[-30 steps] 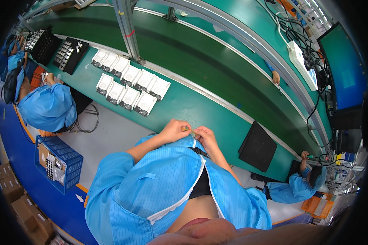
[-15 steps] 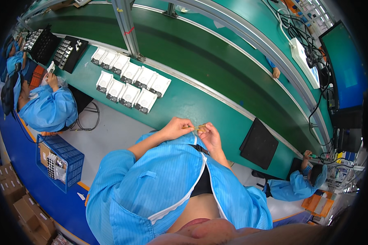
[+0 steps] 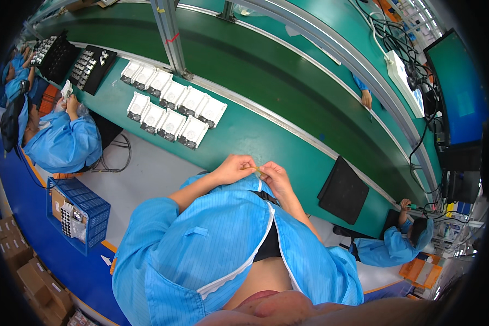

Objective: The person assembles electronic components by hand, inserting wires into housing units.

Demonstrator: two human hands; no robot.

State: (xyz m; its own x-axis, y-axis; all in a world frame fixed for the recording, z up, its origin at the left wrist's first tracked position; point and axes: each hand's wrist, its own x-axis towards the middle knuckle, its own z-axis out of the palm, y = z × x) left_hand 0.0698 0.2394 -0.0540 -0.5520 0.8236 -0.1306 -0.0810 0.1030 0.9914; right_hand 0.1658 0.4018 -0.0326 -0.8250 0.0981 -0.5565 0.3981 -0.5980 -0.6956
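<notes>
In front of my chest, close to the near edge of the green workbench [image 3: 223,153], my two hands meet. My left hand [image 3: 234,169] is closed in a pinch on one end of a small yellowish strip [image 3: 258,170]. The fingers of my right hand [image 3: 276,177] pinch the strip's other end, with the fingertips of both hands nearly touching. Much of the strip is covered by fingers, and its exact kind is too small to make out. Beyond my left hand, white box-shaped units with dark ends [image 3: 171,126] lie on the bench in two rows.
Black flat sheets or folders [image 3: 344,190] lie on the bench to the right. Behind the bench runs a green conveyor belt [image 3: 288,95] with a metal post [image 3: 168,38]. Co-workers in blue sit left [image 3: 65,138] and right [image 3: 391,247]. A blue crate [image 3: 95,225] stands at lower left.
My right hand has turned and come closer to my left, and less of the yellowish strip shows. At the left, the co-worker's hands have shifted slightly around a white piece.
</notes>
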